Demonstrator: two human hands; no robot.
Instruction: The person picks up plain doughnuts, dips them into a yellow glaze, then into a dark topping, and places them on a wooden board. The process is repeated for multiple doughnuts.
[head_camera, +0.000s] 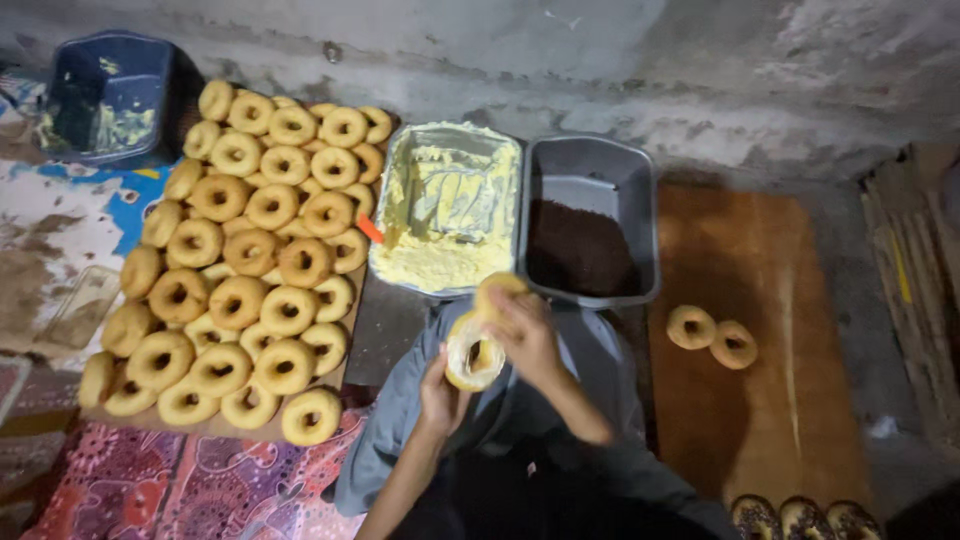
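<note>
My left hand (440, 392) holds a split doughnut half (473, 357) with pale cream on its cut face. My right hand (527, 335) grips the other doughnut half (497, 290) just above it, near the front edge of the cream tray. A grey tray (392, 190) of yellow cream sits straight ahead. Beside it on the right stands a grey tub (640, 230) with dark brown crumbs in its bottom. A big pile of plain ring doughnuts (240, 260) lies on a board to my left.
Two finished doughnuts (711, 336) lie on a brown wooden board (770, 400) to the right. Several dark-topped doughnuts (805, 519) show at the bottom right edge. A blue plastic tub (105, 95) stands at the back left. A patterned cloth (180, 485) covers the floor.
</note>
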